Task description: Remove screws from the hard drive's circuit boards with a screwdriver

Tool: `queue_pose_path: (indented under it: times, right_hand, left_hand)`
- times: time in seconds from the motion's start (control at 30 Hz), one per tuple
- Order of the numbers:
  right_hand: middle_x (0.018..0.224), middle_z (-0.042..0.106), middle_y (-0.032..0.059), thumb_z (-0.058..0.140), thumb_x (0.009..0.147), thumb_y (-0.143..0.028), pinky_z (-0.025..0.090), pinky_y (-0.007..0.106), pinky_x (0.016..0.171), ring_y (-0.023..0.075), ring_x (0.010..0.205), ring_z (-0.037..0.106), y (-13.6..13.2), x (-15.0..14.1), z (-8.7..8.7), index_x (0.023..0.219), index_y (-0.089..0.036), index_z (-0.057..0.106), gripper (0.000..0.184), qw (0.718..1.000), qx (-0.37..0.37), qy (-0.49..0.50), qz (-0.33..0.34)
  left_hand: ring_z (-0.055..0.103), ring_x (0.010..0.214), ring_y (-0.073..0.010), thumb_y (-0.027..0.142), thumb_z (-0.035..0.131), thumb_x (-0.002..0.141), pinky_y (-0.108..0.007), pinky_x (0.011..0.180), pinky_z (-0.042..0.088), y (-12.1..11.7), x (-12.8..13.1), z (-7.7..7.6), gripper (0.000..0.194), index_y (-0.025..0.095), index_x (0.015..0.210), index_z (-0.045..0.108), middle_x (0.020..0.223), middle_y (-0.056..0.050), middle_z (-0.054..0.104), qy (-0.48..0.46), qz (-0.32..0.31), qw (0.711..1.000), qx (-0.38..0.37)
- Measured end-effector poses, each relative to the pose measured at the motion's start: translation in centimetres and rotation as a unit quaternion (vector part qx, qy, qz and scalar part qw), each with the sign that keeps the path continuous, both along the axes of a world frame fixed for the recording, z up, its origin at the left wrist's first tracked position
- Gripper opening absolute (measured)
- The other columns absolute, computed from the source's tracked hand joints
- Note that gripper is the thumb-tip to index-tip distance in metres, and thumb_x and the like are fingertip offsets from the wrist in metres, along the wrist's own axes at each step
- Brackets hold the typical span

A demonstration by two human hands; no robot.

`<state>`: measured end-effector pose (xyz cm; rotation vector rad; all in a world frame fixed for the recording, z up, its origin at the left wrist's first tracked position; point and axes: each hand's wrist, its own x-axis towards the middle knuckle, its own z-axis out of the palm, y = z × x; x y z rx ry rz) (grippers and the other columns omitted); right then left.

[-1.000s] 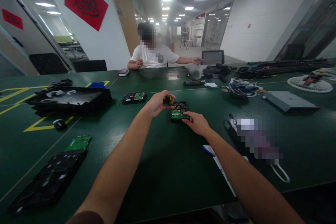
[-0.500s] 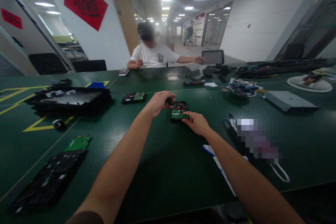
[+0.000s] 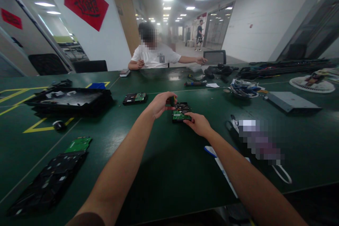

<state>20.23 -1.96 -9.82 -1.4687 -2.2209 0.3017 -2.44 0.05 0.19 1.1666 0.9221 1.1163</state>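
A hard drive [image 3: 181, 113] with a green circuit board lies on the green table, between my two hands. My right hand [image 3: 197, 123] is closed on its right near side, fingertips on the board and case. Over the drive's left side, my left hand [image 3: 162, 104] pinches a short dark handle [image 3: 173, 101] with a yellowish streak, held roughly upright; it resembles a screwdriver's, but its lower end is hidden. Left of my left hand is another hard drive [image 3: 135, 98], board side up. More drives in a row [image 3: 50, 178], with a green board at the far end, lie at lower left.
Black trays [image 3: 71, 100] are stacked at left, near a small black round object [image 3: 59, 125]. To the right are a metal box [image 3: 293, 101], a bowl of cables [image 3: 244, 89] and a blurred packet [image 3: 261, 141]. Across the table sits a person [image 3: 156, 54].
The handle in my left hand has turned slightly, so its yellowish streak shows. My right hand and the hard drive stay put. A person in the far corridor has moved right.
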Motion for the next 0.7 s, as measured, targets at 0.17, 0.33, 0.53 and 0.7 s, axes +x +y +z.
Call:
queue_pose_path:
  times: [0.17,0.33,0.53,0.7]
  right_hand:
    - [0.087,0.067,0.0023,0.061,0.094,-0.048,0.037,0.025,0.063,0.0157,0.074,0.058,0.15,-0.01,-0.18,0.130,-0.029,0.064,0.041,1.000,0.005,0.001,0.000]
    - [0.088,0.067,0.0025,0.060,0.094,-0.049,0.036,0.026,0.061,0.0159,0.074,0.058,0.19,0.08,-0.13,0.131,-0.030,0.063,0.042,1.000,0.001,-0.001,-0.003]
    - [0.088,0.068,0.0027,0.060,0.094,-0.050,0.037,0.026,0.062,0.0156,0.073,0.058,0.13,0.03,-0.15,0.131,-0.029,0.062,0.043,1.000,0.002,0.000,0.000]
    - [0.088,0.068,0.0025,0.061,0.094,-0.050,0.037,0.025,0.061,0.0156,0.073,0.058,0.04,-0.01,-0.04,0.132,-0.030,0.062,0.043,1.000,-0.003,-0.002,-0.004]
  left_hand:
    - [0.064,0.083,-0.0210,0.031,0.065,0.078,-0.034,0.067,0.056,0.26,0.24,-0.19,0.017,0.015,0.083,0.062,0.083,-0.010,0.066,-0.050,0.017,0.998,-0.026]
    - [0.059,0.078,-0.0170,0.032,0.061,0.078,-0.026,0.058,0.051,0.28,-0.23,-0.02,0.021,0.013,0.079,0.070,0.085,-0.010,0.064,0.028,0.051,0.998,0.024]
    - [0.065,0.080,-0.0209,0.033,0.069,0.079,-0.030,0.061,0.053,-0.16,0.36,0.08,0.022,0.014,0.089,0.065,0.088,-0.014,0.069,-0.002,0.005,1.000,0.000]
    - [0.065,0.081,-0.0200,0.032,0.068,0.078,-0.030,0.062,0.054,0.06,0.34,-0.12,0.020,0.013,0.085,0.065,0.086,-0.012,0.068,-0.013,0.027,0.999,0.019]
